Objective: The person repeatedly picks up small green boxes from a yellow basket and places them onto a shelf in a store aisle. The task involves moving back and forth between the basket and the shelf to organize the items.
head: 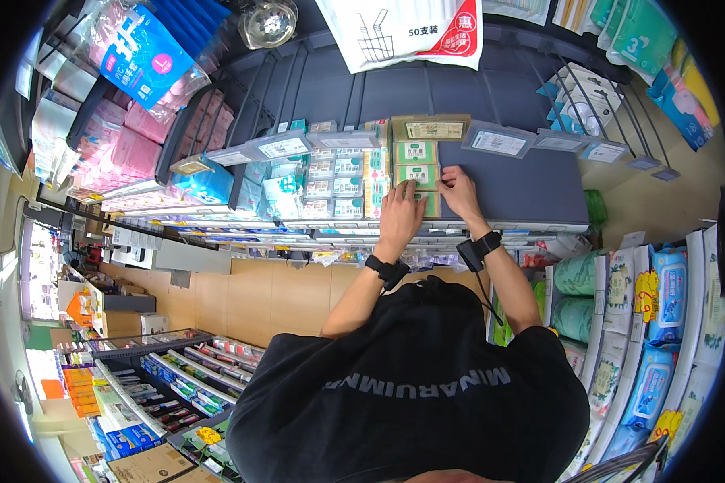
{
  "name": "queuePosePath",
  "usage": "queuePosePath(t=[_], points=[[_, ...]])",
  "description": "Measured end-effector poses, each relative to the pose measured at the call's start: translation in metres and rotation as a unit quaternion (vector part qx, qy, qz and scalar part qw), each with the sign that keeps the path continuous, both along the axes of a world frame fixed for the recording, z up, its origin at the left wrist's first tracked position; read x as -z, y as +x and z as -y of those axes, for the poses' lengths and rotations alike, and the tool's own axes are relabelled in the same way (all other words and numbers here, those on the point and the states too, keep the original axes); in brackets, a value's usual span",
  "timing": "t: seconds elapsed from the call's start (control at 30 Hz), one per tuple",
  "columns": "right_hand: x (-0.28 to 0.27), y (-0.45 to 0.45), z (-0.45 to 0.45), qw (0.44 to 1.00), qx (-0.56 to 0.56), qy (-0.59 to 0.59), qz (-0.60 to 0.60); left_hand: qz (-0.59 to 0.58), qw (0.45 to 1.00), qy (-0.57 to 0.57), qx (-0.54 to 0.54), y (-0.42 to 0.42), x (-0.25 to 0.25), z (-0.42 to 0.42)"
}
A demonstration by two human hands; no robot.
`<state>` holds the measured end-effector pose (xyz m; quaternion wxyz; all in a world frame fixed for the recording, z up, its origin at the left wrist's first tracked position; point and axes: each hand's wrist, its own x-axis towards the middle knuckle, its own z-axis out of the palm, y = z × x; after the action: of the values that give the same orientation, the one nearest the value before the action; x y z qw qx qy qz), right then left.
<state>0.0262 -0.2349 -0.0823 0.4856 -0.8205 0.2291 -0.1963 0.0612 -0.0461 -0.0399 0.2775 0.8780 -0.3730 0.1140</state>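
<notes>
A column of green-and-white small boxes (416, 152) stands on a dark grey shelf, flanked by yellow end panels or packs. Over the left part of the nearer boxes lies my left hand (402, 214), its fingertips on a green-and-white box (420, 177) and its thumb above the front one (426, 202). The underside of this hand is hidden. My right hand (459, 193) is at the right edge of the same boxes, thumb and fingertips close to the side, with nothing visible between them. Each wrist wears a black strap with a small device.
Left of the boxes stand rows of clear plastic packs (347, 175) and pink packs (133, 151). Metal hooks with price tags (498, 143) hang over the shelf. A large white straw bag (405, 33) hangs above. Blue wipe packs (667, 296) fill the right-hand shelving.
</notes>
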Motion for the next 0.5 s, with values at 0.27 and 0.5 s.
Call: queuePosePath(t=[0.27, 0.5], points=[[-0.057, -0.064, -0.028, 0.995, -0.045, 0.075, 0.045, -0.047, 0.998, -0.035, 0.02, -0.021, -0.027, -0.027], [-0.088, -0.167, -0.088, 0.939, -0.154, 0.276, 0.136, -0.14, 0.976, -0.156, 0.053, -0.075, -0.067, -0.071]])
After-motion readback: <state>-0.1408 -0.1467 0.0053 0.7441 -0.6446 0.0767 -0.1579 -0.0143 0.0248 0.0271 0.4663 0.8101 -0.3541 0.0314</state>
